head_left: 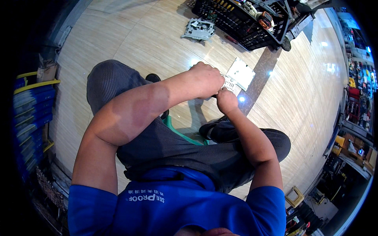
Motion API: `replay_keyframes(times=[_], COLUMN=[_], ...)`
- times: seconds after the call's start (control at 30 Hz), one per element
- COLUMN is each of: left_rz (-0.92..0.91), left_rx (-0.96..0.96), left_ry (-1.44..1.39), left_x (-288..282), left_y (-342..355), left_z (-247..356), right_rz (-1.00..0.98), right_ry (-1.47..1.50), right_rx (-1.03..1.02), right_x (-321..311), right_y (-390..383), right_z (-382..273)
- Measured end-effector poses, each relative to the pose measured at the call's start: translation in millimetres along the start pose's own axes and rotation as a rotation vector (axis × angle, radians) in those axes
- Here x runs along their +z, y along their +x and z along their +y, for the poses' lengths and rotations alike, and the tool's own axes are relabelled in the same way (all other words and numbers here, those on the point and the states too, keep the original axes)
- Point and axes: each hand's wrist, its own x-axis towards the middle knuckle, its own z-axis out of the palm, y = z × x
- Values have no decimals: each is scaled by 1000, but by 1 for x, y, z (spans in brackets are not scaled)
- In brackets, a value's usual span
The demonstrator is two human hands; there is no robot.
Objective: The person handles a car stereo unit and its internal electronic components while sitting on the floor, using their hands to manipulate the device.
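Both hands are close together over the floor, beyond my knees. My left hand (207, 80) is closed, its back turned up, and its fingers curl down out of sight. Just to its right and nearer, my right hand (227, 102) is closed too, its knuckles almost against the left. A white slotted part (229, 84) shows between and beyond them, touching or very near both. A small dark piece peeks out between the hands; its kind is hidden. Right behind the slotted part is a flat white panel (242, 74); whether they are joined I cannot tell.
A black plastic crate (236, 25) of tools and cables stands at the far side. Left of it lies a metal chassis-like assembly (199, 29). Blue bins (33, 106) are stacked at the left, and loaded shelves (356, 78) line the right. A green stool edge (179, 133) shows beneath me.
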Motion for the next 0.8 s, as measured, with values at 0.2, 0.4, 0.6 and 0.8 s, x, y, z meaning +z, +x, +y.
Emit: replay_keyframes(times=[0.2, 0.4, 0.6, 0.8], left_rz=[5, 14, 2, -13], left_rx=[8, 16, 4, -8], left_ry=[2, 6, -1, -12], left_x=[2, 2, 0, 1], left_y=[1, 0, -1, 0], left_z=[0, -1, 0, 0], right_rz=[-4, 11, -6, -111], right_ry=[9, 21, 28, 125], right_rx=[15, 16, 44, 129], right_x=[0, 4, -1, 3], right_y=[-2, 1, 2, 5], right_z=[-2, -1, -2, 1])
